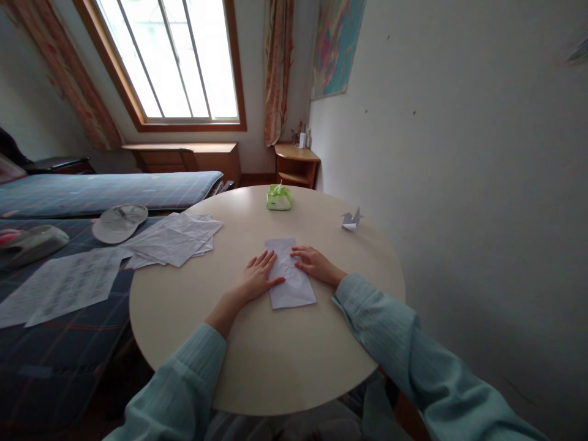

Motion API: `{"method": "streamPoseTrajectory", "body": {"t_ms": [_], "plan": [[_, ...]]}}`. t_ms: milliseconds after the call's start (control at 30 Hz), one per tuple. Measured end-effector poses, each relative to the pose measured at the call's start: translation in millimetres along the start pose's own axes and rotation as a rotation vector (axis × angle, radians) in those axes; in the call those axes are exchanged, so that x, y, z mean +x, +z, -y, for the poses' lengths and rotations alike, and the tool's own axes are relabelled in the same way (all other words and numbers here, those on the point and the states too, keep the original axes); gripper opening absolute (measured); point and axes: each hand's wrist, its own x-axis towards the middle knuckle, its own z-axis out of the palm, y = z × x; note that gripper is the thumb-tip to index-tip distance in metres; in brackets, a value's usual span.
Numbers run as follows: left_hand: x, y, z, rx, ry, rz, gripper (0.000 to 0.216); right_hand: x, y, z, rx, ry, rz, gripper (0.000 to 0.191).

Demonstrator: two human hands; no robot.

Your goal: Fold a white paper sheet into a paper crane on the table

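Observation:
A folded sheet of white paper lies upright before me on the round table, with creases across its middle. Flat on its left edge rests my left hand, fingers stretched out and thumb reaching over the paper. My right hand touches the paper's right side with its fingertips, the fingers loosely extended. Neither hand grips anything. Beyond, toward the table's right rim, stands a folded paper bird.
At the table's far side sits a green tissue pack. Loose white sheets overlap the left edge. Beside the table, a bed holds printed sheets and a light cap. A wall runs close along the right.

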Motion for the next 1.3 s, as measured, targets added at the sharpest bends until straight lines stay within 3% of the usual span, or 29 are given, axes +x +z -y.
{"method": "streamPoseTrajectory", "body": {"t_ms": [267, 467, 600, 900, 1300], "plan": [[-0.5, -1.2, -0.3, -0.013, 0.003, 0.001, 0.075, 0.2, -0.3, -0.6, 0.027, 0.010, -0.020, 0.029], [1.2, -6.6, 1.5, -0.102, 0.020, 0.006, 0.049, 1.1, -1.7, -4.5, -0.070, 0.096, -0.006, 0.029], [2.2, -8.9, 4.1, -0.171, 0.041, 0.010, 0.044, 1.9, -4.3, -7.3, -0.115, 0.173, -0.006, 0.029], [-2.6, -18.7, 4.4, -0.152, 0.077, 0.179, 0.076, 2.0, -3.1, -12.0, -0.129, 0.153, -0.020, 0.029], [-4.7, -25.1, -0.2, -0.123, 0.089, 0.238, 0.096, 1.2, -4.9, -8.7, -0.119, 0.177, -0.013, 0.029]]}}
